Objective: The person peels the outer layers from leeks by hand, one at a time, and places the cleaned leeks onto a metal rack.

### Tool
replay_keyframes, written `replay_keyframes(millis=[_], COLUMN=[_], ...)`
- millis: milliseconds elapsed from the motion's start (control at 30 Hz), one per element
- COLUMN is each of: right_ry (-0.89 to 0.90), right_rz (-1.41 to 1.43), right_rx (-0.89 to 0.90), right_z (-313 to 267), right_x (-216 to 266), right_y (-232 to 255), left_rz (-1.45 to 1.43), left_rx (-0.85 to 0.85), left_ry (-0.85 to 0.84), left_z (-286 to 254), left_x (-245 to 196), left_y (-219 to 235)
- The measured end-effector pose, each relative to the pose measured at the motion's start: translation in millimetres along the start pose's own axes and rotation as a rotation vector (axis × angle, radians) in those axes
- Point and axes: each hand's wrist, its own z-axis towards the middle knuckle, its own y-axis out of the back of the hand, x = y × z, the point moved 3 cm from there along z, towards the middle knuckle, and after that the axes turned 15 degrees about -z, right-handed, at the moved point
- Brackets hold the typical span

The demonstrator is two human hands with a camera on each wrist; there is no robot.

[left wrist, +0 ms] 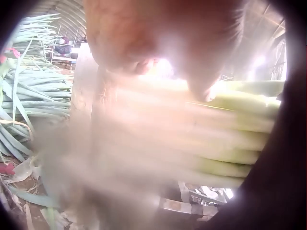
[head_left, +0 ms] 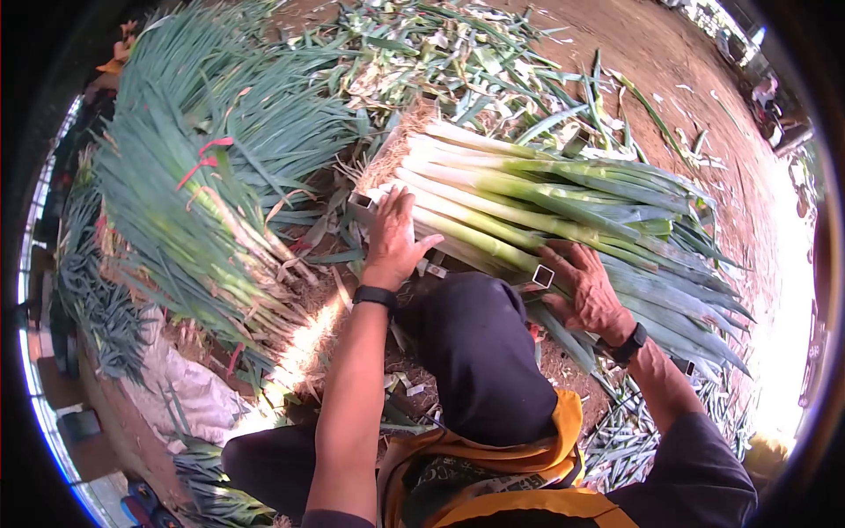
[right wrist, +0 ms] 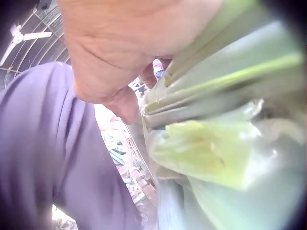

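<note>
Long green onions [head_left: 493, 189] lie side by side on a metal frame [head_left: 543, 276], their white root ends to the left and dark green leaves to the right. My left hand [head_left: 392, 236] rests at the near side of the white stalks, close to the roots, fingers extended and thumb spread. Farther right, my right hand [head_left: 583, 286] lies against the near green leaves, beside the frame's square tube end. In the right wrist view, its thumb points down next to the leaves [right wrist: 206, 148]. The left wrist view blurs the white stalks [left wrist: 158, 129] under the hand.
Green onion bundles [head_left: 220, 150] with red ties [head_left: 204, 163] are heaped on the left. Leaf trimmings [head_left: 440, 53] cover the ground behind the frame. My bent knee [head_left: 466, 343] stands close in front. A pale sack [head_left: 189, 378] lies at the lower left.
</note>
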Motion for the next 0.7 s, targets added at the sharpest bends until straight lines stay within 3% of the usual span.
replay_keyframes(millis=[100, 200, 233, 500, 600, 700], right_ry=[0.001, -0.081, -0.092, -0.009, 0.059, 0.08], right_rz=[0.123, 0.128, 0.097, -0.181, -0.158, 0.101], right_rx=[-0.091, -0.06, -0.131, -0.076, 0.032, 0.016], right_z=[-1, -10, -12, -28, -25, -11], right_x=[1, 1, 7, 26, 35, 68], right_y=[13, 21, 27, 13, 4, 36], left_rz=[0.064, 0.074, 0.058, 0.092, 0.099, 0.037], left_rx=[0.078, 0.117, 0.109, 0.119, 0.094, 0.055], left_ry=[-0.011, 0.026, 0.013, -0.005, -0.022, -0.043], left_z=[-1, 1, 0, 0, -5, -14], left_x=[6, 7, 6, 7, 5, 4], left_y=[1, 2, 2, -2, 0, 2])
